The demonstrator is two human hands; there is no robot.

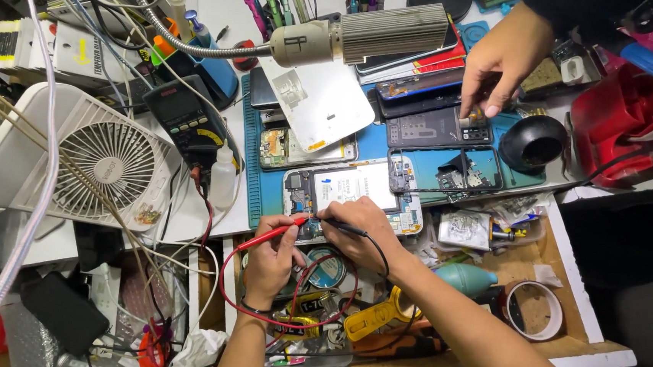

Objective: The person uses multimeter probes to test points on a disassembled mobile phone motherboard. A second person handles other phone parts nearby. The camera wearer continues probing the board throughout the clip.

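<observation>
**Two probes on an opened phone**

Open wooden drawer [561,330] under the surface held a teal rubber air blower [464,278], a roll of tape [534,309], a yellow plastic tool [373,318] & misc. clutter. Clear plastic tray [484,231] at its top edge held small parts. Pen cup at the back held approx. six tools, exact no. unclear.

Blue silicone work mat [375,145] carried at least 4 opened phone bodies/frames. 2 probes, 1 red, 1 black. 3 hands in view: 2 the person's, 1 a co-worker's.

Left hand [273,253] was curled, thumb & fingers pinching the red test probe [277,232], tip angled right. Right hand [361,232] was bent at the wrist, fingers pinching the black test probe [339,226]. Both tips met over the lower-left edge of the opened white-backed phone [353,193], lying at the mat's front edge. Co-worker's hand [504,58] reached down from top right, fingertips on a dark phone frame [438,128].
</observation>
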